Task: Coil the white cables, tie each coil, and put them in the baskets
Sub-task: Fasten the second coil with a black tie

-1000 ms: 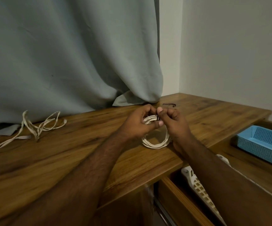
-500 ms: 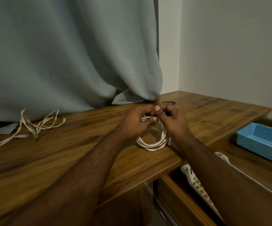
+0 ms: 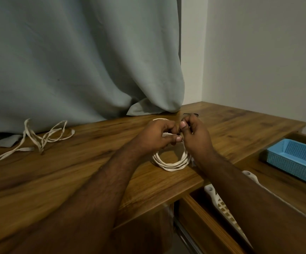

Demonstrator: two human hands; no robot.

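A coiled white cable (image 3: pixel 170 163) stands on edge on the wooden table (image 3: pixel 75 173), its lower loops resting on the wood. My left hand (image 3: pixel 156 136) grips the top of the coil, thumb pressed over the strands. My right hand (image 3: pixel 194 136) pinches something small at the same spot on the coil; a tie cannot be made out between the fingers. A second white cable (image 3: pixel 38 139) lies loose and tangled at the far left. A blue basket (image 3: pixel 295 158) sits on the lower surface at right. A white basket (image 3: pixel 221 204) lies in the open drawer, partly hidden by my right forearm.
A grey curtain (image 3: pixel 75 61) hangs down to the table's back edge. A thin black tie (image 3: pixel 187 114) lies on the table just behind my right hand. The open drawer (image 3: pixel 203 226) juts out below the table's front right edge.
Both hands have stayed at the top of the coil, working their fingers there. The coil has shifted slightly and a loop now shows above my left hand.
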